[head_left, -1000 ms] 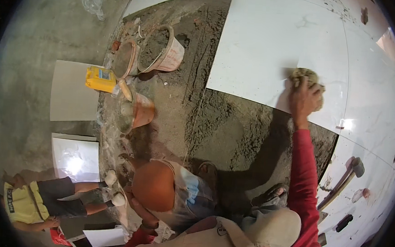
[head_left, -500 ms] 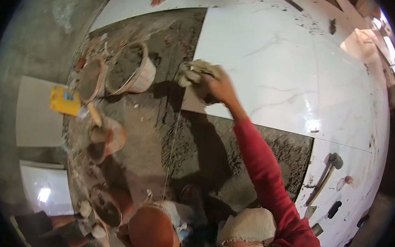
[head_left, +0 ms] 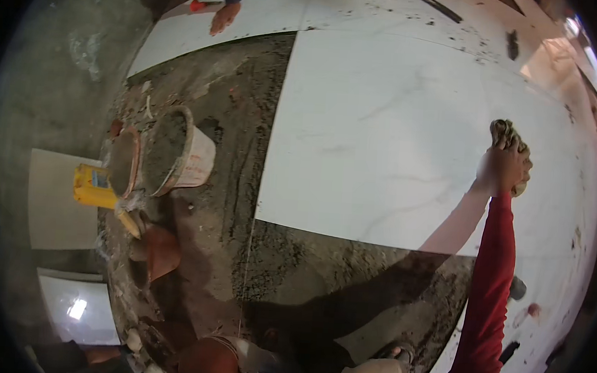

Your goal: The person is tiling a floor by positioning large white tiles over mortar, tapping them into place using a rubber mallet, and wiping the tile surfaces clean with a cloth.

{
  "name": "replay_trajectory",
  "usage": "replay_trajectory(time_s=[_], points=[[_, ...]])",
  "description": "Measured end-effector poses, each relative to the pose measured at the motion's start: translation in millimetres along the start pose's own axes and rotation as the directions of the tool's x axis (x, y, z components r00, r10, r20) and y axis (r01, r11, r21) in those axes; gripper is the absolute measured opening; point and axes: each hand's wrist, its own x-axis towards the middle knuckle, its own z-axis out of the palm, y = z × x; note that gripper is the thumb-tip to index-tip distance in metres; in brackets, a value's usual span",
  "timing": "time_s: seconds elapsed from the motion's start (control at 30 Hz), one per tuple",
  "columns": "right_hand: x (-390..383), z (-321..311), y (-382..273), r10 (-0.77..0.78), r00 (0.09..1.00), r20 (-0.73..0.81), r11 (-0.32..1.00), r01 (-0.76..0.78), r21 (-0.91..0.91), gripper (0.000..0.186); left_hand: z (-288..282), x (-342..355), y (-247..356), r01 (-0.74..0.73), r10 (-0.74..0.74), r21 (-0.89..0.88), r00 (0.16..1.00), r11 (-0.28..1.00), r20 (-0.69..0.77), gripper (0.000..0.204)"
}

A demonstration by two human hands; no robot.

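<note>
Right hand (head_left: pixel 506 166): fingers bent close together over a crumpled olive-beige cloth (head_left: pixel 501 130)
Cloth place: on glossy white grey-veined floor tiles (head_left: pixel 356 135), toward their right side
Left hand: outside the view, finger spread cannot be told
Yellow plastic jug (head_left: pixel 85 194): bears a blue label (head_left: pixel 99 178), too small to read
Change: half a second ago the cloth was at the tiles' left edge, beside rough grey mortar (head_left: pixel 281 254)

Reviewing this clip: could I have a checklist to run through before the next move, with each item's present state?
1. Right hand gripping the cloth: ok.
2. Cloth over the white tiling: ok.
3. Left hand placed safely: cannot tell; out of view.
4. Co-worker's hand away from the cloth: ok, at upper left.
5. Mallet fully visible: not ok; the red sleeve hides most of it.
</note>
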Motion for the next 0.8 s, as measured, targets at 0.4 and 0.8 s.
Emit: replay_trajectory(time_s=[0.4,0.8], points=[[-274.6,-73.0,-332.0,-0.563,0.804,-0.19,0.587,0.552,0.593,0.041,-27.5,-17.6,9.4,0.039,-0.039,0.017,0.999,0.999,-0.001,0.043],[-293.5,-178.5,-194.2,-0.895,0.246,0.372,0.332,-0.188,0.924,0.032,-84.1,-64.0,-21.7,-0.016,0.022,-0.07,0.995,0.997,0.093,0.041]])
